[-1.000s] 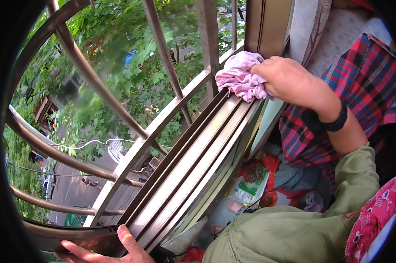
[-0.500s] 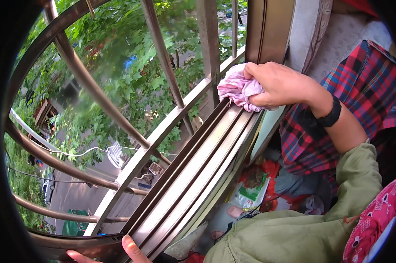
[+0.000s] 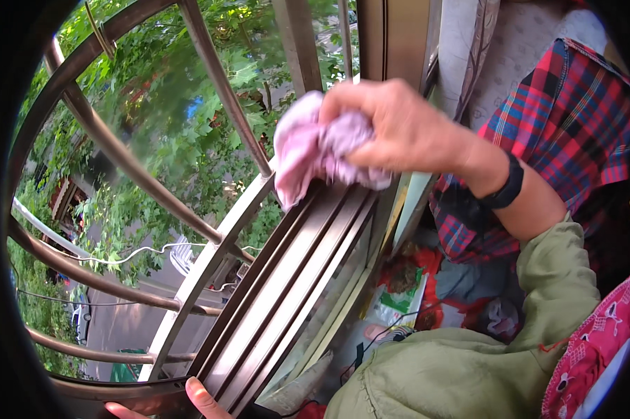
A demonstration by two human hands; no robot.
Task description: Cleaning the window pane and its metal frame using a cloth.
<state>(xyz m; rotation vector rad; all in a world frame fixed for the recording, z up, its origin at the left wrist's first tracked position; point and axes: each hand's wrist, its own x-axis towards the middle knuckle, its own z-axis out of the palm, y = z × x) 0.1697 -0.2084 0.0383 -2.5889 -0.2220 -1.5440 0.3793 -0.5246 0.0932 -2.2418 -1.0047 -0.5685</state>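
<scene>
My right hand (image 3: 405,126) is closed round a bunched pink cloth (image 3: 297,150), blurred by motion. The cloth hangs over the far part of the brown metal window track (image 3: 294,262), its loose left end hanging past the track's outer edge. At the bottom edge, my left hand (image 3: 204,399) shows only its thumb and a fingertip or two, resting against the brown window frame (image 3: 119,392) near the track's near end. The rest of that hand is out of the picture.
Curved metal window bars (image 3: 126,150) and a pale rail (image 3: 213,251) stand outside, with leafy trees and a street below. On the right lies a plaid cloth (image 3: 531,133) in red and blue. Bags and other items (image 3: 405,293) crowd the floor below the sill.
My right hand has moved left and nearer with the pink cloth, whose end now hangs loose instead of being bunched at the track's far end. The view has shifted slightly; my left hand stays at the frame.
</scene>
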